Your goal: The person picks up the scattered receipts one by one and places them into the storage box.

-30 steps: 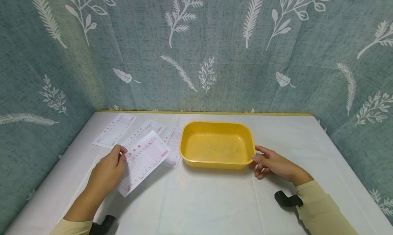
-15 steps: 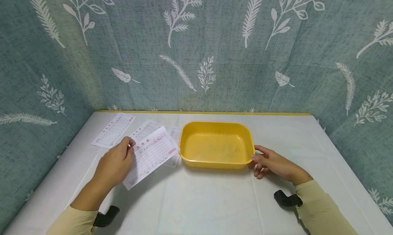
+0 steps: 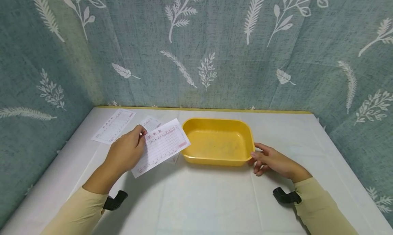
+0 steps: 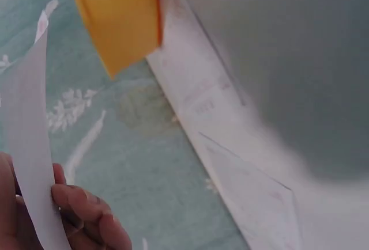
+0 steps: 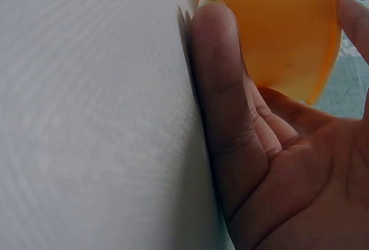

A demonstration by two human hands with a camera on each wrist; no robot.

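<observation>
My left hand (image 3: 129, 149) pinches a printed receipt slip (image 3: 164, 144) by its left end, thumb and fingers on either side of the paper. The slip is raised and tilted, its right corner overlapping the left rim of a yellow plastic tray (image 3: 218, 161) in the head view. A slightly bent paper edge shows between the fingers (image 4: 86, 209) in the left wrist view. My right hand (image 3: 276, 163) holds the tray at its near right corner, thumb on the rim and the other fingers against the outer wall. Nothing lies inside the tray.
More receipt slips lie on the white tabletop (image 3: 208, 197) at the back left: one flat slip (image 3: 113, 125) apart, another slip (image 3: 150, 123) partly covered by the raised paper. Patterned green fabric (image 3: 196, 71) walls the table at the back and sides.
My left hand has carried the receipt slip rightward and away from me, from over the other slips to the tray's left rim. The right hand and tray stay in place.
</observation>
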